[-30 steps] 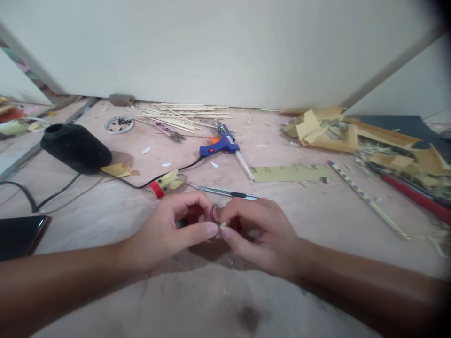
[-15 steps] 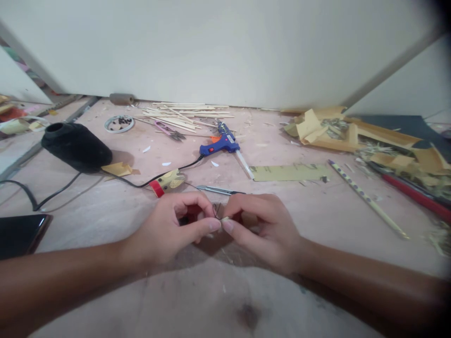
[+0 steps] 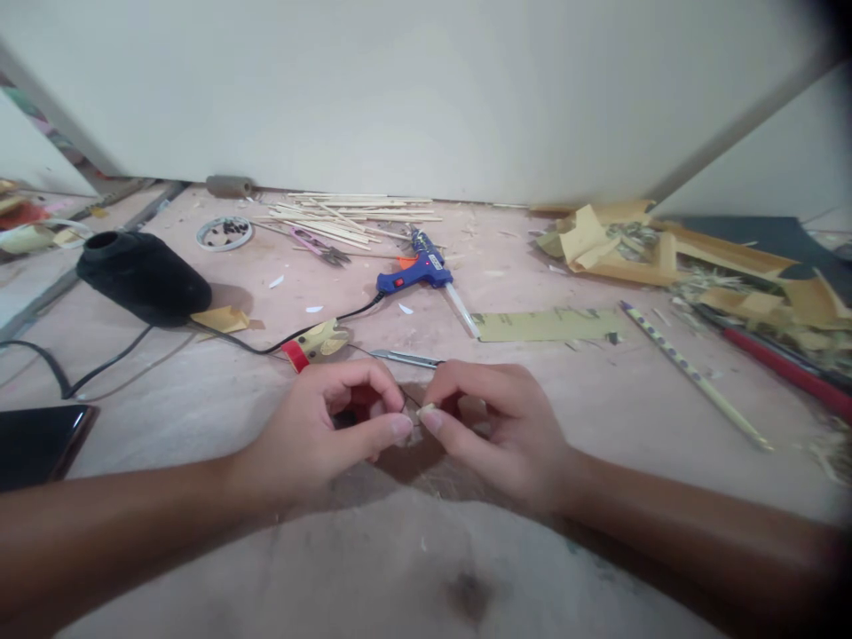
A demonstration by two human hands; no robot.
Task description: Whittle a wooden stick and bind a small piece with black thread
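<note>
My left hand (image 3: 326, 435) and my right hand (image 3: 496, 426) meet at the middle of the table, fingertips almost touching. Between them they pinch a thin black thread (image 3: 407, 401) and a small pale piece, mostly hidden by the fingers. Just behind my right hand lies a metal craft knife (image 3: 406, 358). A small yellow and red piece (image 3: 314, 343) lies behind my left hand.
A blue glue gun (image 3: 416, 273) with a black cord lies further back, near a pile of thin wooden sticks (image 3: 346, 217) and small snips (image 3: 319, 246). A black object (image 3: 143, 280) sits left, a phone (image 3: 36, 444) at the left edge. Cardboard scraps (image 3: 666, 253) and a patterned stick (image 3: 692, 377) lie right.
The thread loop that stood up between my fingertips has been pulled down and is nearly gone. My right hand has shifted slightly towards the far side.
</note>
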